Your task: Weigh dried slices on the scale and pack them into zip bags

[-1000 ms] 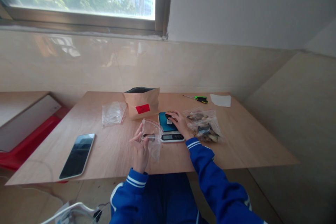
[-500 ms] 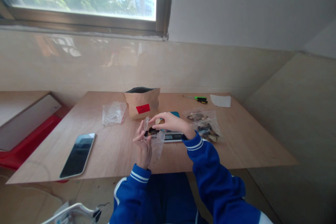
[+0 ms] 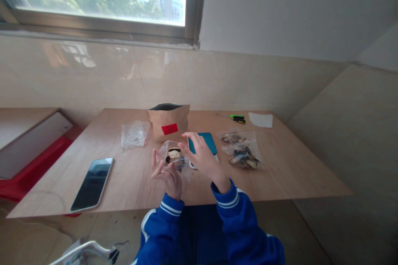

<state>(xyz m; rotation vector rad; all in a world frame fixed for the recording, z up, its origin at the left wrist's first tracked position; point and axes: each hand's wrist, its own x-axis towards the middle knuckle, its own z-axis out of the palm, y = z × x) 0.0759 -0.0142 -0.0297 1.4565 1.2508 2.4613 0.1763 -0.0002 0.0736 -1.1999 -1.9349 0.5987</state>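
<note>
A small clear plastic bag [image 3: 164, 148] with dark-edged, pale dried mushroom slices [image 3: 174, 154] in it is between my hands. My left hand [image 3: 169, 179] is at its near left side, fingers curled and thumb against the bag's lower edge. My right hand [image 3: 203, 159] reaches over the right side of the bag with its fingers apart and nothing visible in them. Under and behind that hand is a white kitchen scale with a teal top [image 3: 207, 140]; its display is hidden by my right hand.
A brown paper pouch [image 3: 169, 122] with a red label stands open behind the bag. Filled bags of dried mushrooms [image 3: 244, 157] lie right of the scale. Farther back are screwdrivers [image 3: 236, 118] and white paper [image 3: 261, 120]. An empty plastic bag [image 3: 134, 134] and a phone [image 3: 92, 184] lie left.
The mushroom piece in my right hand's fingers is let go, and a pale slice now shows in the bag. My right hand has opened and drawn back, uncovering the scale's teal top.
</note>
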